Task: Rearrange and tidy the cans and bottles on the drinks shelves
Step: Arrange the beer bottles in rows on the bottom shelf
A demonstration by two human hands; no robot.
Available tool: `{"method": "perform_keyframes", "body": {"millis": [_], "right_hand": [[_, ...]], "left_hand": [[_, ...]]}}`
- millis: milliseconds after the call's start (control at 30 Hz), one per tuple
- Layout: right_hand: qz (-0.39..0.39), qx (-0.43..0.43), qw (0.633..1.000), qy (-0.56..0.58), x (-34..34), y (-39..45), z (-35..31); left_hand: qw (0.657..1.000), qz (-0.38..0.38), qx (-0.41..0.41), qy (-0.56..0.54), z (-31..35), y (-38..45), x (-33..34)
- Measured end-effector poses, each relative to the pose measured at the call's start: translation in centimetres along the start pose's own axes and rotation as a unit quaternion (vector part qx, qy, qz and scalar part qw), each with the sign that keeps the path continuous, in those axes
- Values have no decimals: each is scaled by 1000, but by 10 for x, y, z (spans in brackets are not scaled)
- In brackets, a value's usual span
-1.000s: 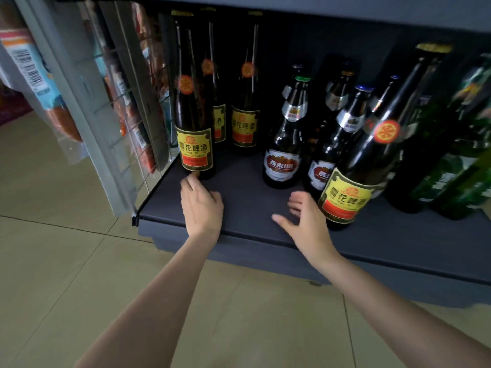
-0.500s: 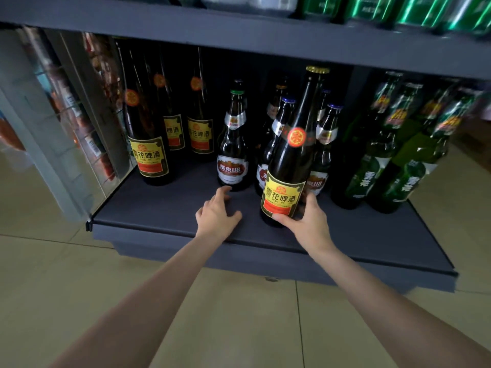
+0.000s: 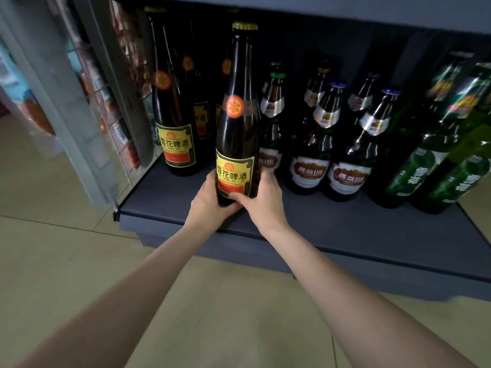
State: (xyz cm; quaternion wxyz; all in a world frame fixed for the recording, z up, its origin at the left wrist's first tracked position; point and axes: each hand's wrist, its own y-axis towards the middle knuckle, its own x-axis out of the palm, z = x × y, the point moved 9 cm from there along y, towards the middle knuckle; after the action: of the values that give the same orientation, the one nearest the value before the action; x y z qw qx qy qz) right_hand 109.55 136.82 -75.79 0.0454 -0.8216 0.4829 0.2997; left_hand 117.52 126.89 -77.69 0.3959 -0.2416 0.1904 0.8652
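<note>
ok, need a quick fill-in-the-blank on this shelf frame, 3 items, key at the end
1. Both hands grip the tall bottle with the ____ label.
2. The left hand and right hand hold it near its ____.
3. The bottles at the shelf's far right are ____ glass.

Missing words: yellow; base; green

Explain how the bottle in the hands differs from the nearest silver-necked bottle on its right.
The held bottle is taller, with a gold cap and yellow label; the silver-necked bottle is shorter, with a green cap and white-red label. Both hands, left hand and right hand, grip only the first. Both are dark glass, upright.
</note>
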Motion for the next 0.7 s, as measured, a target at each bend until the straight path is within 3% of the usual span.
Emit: {"method": "perform_keyframes", "body": {"millis": [300, 467, 600, 700], "right_hand": [[11, 48, 999, 23, 19, 29, -3], [105, 48, 993, -25, -22, 16, 19], [90, 85, 987, -102, -19, 15, 29], [106, 119, 985, -67, -12, 21, 38]], "left_hand": [[998, 48, -36, 1, -18, 42, -8], [996, 78, -43, -7, -19, 56, -4], [990, 127, -63, 21, -19, 55, -1], [978, 178, -87, 67, -19, 45, -3]]}}
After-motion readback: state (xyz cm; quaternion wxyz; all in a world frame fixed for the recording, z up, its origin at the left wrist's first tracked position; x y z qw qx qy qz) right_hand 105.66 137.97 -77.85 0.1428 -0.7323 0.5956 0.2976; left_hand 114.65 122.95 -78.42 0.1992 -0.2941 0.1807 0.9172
